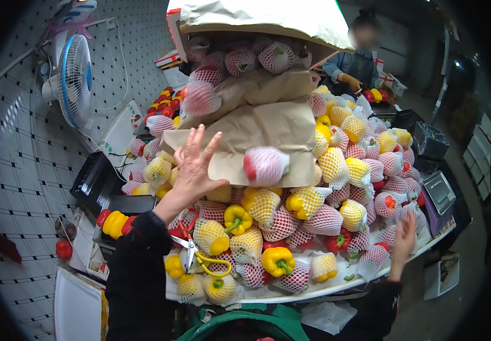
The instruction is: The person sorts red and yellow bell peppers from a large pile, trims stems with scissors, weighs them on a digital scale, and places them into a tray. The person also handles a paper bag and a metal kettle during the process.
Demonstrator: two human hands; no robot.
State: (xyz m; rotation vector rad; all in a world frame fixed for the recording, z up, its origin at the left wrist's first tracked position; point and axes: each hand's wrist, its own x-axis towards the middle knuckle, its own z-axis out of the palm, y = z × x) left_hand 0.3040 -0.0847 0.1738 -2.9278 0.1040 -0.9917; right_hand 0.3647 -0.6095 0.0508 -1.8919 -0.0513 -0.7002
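My left hand (195, 165), fingers spread, reaches over the left edge of brown paper (228, 142). A blurred red pepper in white netting (265, 166) is on or over that paper. A tilted cardboard box (257, 23) above holds netted peppers. My right hand (403, 238) is loosely bent with fingers apart, holding nothing, by the right edge of a large heap of red and yellow peppers (333, 167), most in foam nets. Scissors with red and yellow handles (191, 253) lie on the heap below my left hand.
A white fan (74, 79) stands at the left wall. A co-worker (347, 68) in gloves is behind the heap near bare peppers. A black tray (89, 176), a grey scale-like device (438, 193) and a white bin (439, 275) flank the white table edge (313, 298).
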